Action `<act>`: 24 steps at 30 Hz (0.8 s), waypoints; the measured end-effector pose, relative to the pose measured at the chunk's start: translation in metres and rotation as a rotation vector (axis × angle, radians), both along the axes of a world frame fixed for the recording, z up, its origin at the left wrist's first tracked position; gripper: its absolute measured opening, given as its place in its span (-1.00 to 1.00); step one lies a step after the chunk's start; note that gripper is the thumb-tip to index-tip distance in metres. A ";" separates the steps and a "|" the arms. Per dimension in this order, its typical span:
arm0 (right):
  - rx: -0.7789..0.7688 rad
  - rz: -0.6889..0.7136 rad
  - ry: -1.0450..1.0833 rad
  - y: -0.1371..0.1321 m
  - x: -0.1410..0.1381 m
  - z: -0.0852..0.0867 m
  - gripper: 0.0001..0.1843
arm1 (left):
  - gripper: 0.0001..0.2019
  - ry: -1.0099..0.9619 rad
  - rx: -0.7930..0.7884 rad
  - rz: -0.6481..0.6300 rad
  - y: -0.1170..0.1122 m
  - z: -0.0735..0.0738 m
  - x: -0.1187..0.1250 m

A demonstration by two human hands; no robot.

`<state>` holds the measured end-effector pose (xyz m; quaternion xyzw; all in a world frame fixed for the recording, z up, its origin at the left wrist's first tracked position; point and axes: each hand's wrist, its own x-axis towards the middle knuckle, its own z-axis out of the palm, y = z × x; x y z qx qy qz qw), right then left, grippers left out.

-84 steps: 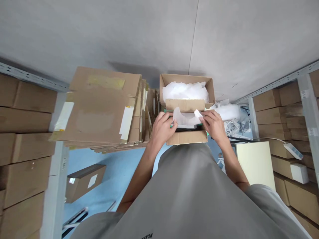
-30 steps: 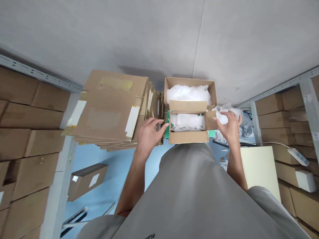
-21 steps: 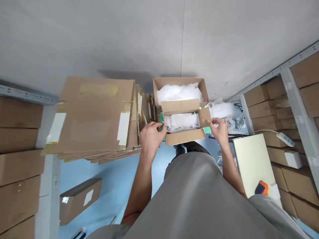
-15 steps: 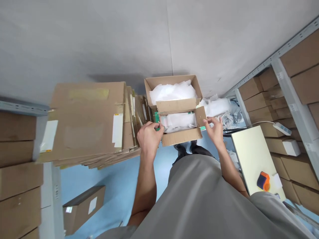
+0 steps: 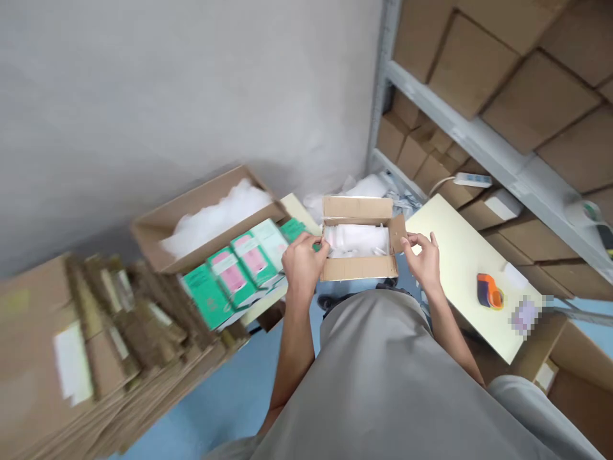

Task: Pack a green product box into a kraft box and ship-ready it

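Between my two hands is a small cardboard box [image 5: 359,268] with its flaps folded out. White padding [image 5: 360,238], sheet-like and translucent, fills the box and covers whatever lies under it. My left hand [image 5: 304,259] pinches the box's left end between thumb and fingers. At the opposite end, my right hand [image 5: 421,255] grips the short right flap with its thumb and forefinger. The box is held up in front of my waist, over the floor. Left of it, several green packets [image 5: 239,259] with pink and white panels lie in a row on a pale table.
A long cardboard box [image 5: 158,223] of white padding stands behind the packets. Stacked flattened cartons [image 5: 38,319] fill the left. On the right, a cream table [image 5: 450,236] bears an orange tape dispenser [image 5: 489,291]. Boxes crowd the metal shelves [image 5: 479,128]; an open carton [image 5: 584,364] stands lower right.
My view and body have turned right, carrying the small box away from the long box toward the cream table. The green packets, mostly covered before, now show. Both hands keep their hold.
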<state>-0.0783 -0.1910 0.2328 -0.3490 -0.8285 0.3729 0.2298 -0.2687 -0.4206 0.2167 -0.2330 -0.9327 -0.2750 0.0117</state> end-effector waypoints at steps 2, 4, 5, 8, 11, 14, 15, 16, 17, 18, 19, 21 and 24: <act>0.012 -0.126 -0.008 0.043 0.042 -0.012 -0.67 | -0.77 -0.029 0.001 -0.143 0.070 -0.016 0.013; 0.024 -0.238 -0.037 0.083 0.084 -0.027 -0.65 | -0.77 -0.081 -0.019 -0.262 0.138 -0.035 0.032; 0.023 -0.290 -0.058 0.100 0.104 -0.035 -0.64 | -0.76 -0.110 -0.038 -0.313 0.170 -0.046 0.044; -0.010 -0.447 -0.112 0.142 0.157 -0.059 -0.67 | -0.72 -0.181 -0.103 -0.448 0.252 -0.075 0.085; -0.039 -0.590 -0.144 0.169 0.196 -0.082 -0.72 | -0.70 -0.237 -0.160 -0.596 0.315 -0.100 0.124; -0.054 -0.711 -0.181 0.187 0.225 -0.106 -0.76 | -0.68 -0.274 -0.216 -0.718 0.360 -0.122 0.156; -0.061 -0.745 -0.196 0.191 0.233 -0.114 -0.77 | -0.67 -0.285 -0.240 -0.745 0.372 -0.128 0.164; -0.072 -0.773 -0.213 0.194 0.240 -0.122 -0.79 | -0.67 -0.297 -0.269 -0.766 0.381 -0.134 0.170; -0.088 -0.794 -0.230 0.196 0.246 -0.129 -0.80 | -0.67 -0.308 -0.301 -0.779 0.388 -0.139 0.176; -0.108 -0.808 -0.246 0.196 0.251 -0.136 -0.81 | -0.67 -0.317 -0.332 -0.788 0.394 -0.144 0.179; -0.131 -0.816 -0.256 0.196 0.255 -0.141 -0.82 | -0.68 -0.323 -0.358 -0.794 0.397 -0.147 0.181; -0.173 -0.809 -0.248 0.192 0.260 -0.151 -0.81 | -0.68 -0.345 -0.392 -0.816 0.399 -0.151 0.178; -0.193 -0.712 -0.199 0.181 0.267 -0.158 -0.65 | -0.64 -0.427 -0.437 -0.866 0.391 -0.154 0.166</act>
